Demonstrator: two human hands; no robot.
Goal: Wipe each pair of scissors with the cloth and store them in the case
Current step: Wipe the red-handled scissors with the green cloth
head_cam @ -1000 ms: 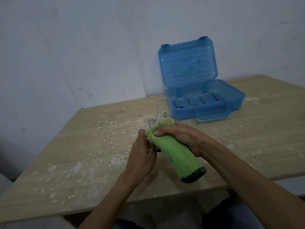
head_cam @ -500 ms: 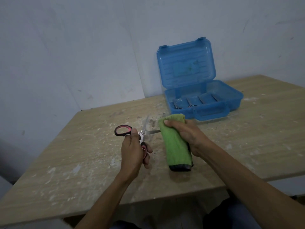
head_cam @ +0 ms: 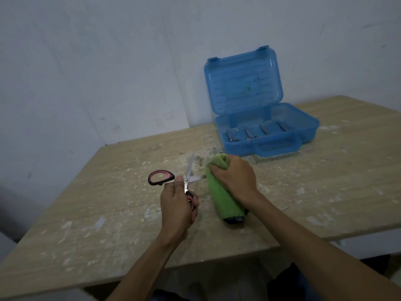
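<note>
The left hand (head_cam: 176, 208) clasps one loop of black-and-pink-handled steel scissors (head_cam: 186, 180), blades spread wide. At its 3 o'clock, the right hand (head_cam: 236, 179) squeezes a rolled green cloth (head_cam: 223, 196) touching one blade. At 1 o'clock, an open translucent blue plastic case (head_cam: 238, 146) sits on the dusty wooden table (head_cam: 108, 203).

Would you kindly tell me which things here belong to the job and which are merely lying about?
Job: scissors, held by left hand; green cloth, gripped by right hand; open blue case holding stored scissors.
Lying about: white flecks on the table.
</note>
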